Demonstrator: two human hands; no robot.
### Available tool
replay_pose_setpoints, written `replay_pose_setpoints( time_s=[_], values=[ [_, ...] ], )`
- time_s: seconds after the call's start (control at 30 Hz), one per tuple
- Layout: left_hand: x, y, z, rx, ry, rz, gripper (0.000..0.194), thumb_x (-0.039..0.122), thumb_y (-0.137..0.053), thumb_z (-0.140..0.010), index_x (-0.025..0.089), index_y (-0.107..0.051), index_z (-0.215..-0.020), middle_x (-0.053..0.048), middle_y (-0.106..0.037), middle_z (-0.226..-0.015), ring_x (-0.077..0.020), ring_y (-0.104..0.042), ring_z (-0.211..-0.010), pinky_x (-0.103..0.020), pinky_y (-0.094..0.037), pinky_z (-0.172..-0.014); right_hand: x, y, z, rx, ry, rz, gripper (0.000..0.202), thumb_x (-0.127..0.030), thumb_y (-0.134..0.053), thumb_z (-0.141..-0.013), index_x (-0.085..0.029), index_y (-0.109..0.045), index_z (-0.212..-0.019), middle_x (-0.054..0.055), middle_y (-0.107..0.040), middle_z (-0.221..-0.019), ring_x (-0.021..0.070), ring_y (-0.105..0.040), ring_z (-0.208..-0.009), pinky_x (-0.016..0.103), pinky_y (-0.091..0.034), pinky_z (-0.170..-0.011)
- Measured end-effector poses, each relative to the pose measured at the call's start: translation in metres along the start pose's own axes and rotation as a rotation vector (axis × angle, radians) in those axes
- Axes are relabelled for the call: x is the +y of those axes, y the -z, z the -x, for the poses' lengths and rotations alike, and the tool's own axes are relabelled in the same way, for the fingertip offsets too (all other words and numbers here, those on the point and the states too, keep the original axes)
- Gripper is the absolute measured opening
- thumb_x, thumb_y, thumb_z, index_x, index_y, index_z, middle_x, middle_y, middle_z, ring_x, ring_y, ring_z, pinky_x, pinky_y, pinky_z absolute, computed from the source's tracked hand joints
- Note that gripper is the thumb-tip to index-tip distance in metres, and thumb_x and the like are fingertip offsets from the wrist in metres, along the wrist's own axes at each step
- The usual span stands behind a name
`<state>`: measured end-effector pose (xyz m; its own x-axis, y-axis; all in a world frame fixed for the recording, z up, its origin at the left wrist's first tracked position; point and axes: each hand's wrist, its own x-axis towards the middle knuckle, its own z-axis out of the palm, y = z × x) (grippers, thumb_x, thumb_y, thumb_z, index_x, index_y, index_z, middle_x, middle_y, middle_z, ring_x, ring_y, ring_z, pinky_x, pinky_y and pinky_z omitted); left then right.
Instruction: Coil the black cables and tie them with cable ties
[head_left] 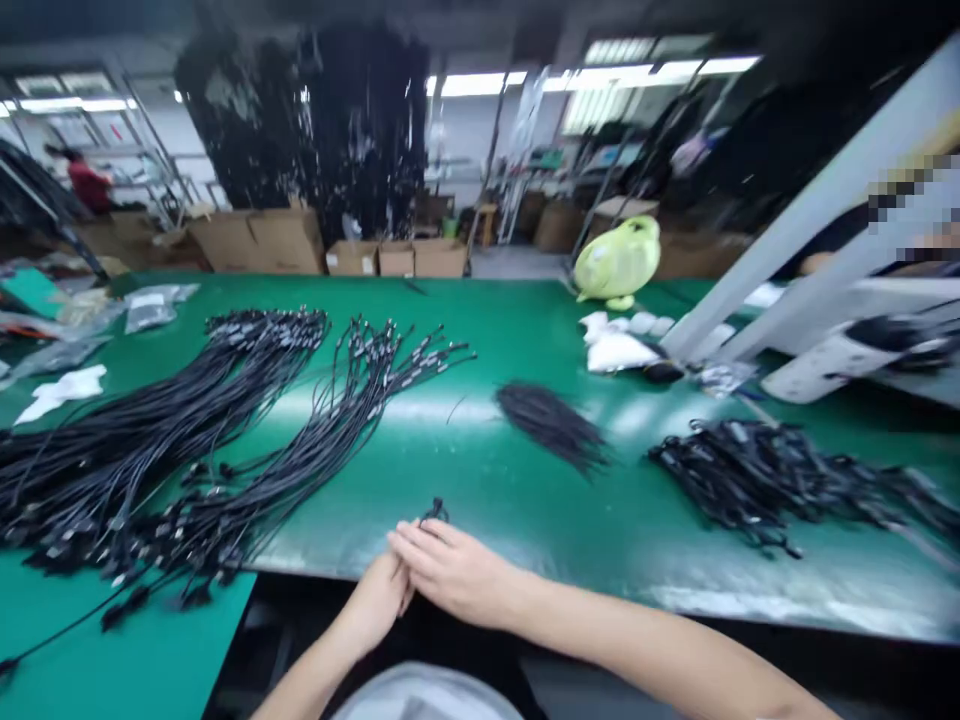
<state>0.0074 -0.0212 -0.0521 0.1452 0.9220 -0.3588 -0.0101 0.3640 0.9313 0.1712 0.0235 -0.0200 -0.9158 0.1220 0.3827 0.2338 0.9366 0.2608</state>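
At the table's front edge my two hands meet. A small black cable (436, 511) pokes out beyond the fingers, part of it looped, while most of it is hidden by the hands. My left hand (381, 592) is closed around it, its fingers partly covered. Across it lies my right hand (459, 574), fingers together and closed over the same cable. To the left, a loose bunch of black cables (330, 440) fans out, and beyond that lies a thicker bundle of cables (172, 400). Thin black ties or strips (553, 425) form a pile ahead and to the right.
Coiled black cables (757, 475) are heaped at the right. Behind them stand a slanted white frame (795, 210), white crumpled pieces (619, 350) and a green plush-like object (619, 260). Plastic bags (154, 305) lie at the far left. Cardboard boxes (259, 240) line the back.
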Motion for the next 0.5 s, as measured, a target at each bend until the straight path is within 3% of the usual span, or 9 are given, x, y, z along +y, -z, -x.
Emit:
replay_pose_setpoints(
  time_s=[0.13,0.27,0.5],
  values=[
    [-0.008,0.009,-0.005,-0.151,0.055,-0.107,0.058,0.067,-0.043,-0.084,0.014,-0.059,-0.101,0.007,-0.042,-0.044,-0.0097,-0.034,-0.041,-0.023,-0.026,-0.046,0.012,0.014,-0.012,-0.088,0.159,0.011,0.022,-0.019,-0.04,-0.097,-0.016,-0.057,-0.082,0.005,-0.06,-0.083,0.0173,-0.053,-0.083,0.034,-0.038,-0.079],
    [-0.006,0.017,-0.004,-0.266,0.151,-0.014,0.053,0.069,-0.057,-0.073,0.017,-0.054,-0.081,0.008,-0.04,-0.047,-0.0062,-0.028,-0.041,-0.021,-0.02,-0.043,0.011,0.016,-0.018,-0.091,0.198,-0.018,0.022,-0.024,-0.042,-0.097,-0.017,-0.053,-0.08,0.001,-0.054,-0.074,0.0146,-0.046,-0.066,0.03,-0.032,-0.061],
    [0.005,0.01,0.003,-0.218,0.279,0.231,0.048,0.054,-0.079,-0.058,0.017,-0.05,-0.071,0.01,-0.034,-0.049,-0.0025,-0.027,-0.042,-0.016,-0.014,-0.042,-0.007,0.008,-0.02,-0.183,0.209,0.054,0.021,-0.021,-0.052,-0.091,-0.013,-0.058,-0.072,0.003,-0.052,-0.067,0.0144,-0.045,-0.06,0.029,-0.027,-0.053]
  ],
)
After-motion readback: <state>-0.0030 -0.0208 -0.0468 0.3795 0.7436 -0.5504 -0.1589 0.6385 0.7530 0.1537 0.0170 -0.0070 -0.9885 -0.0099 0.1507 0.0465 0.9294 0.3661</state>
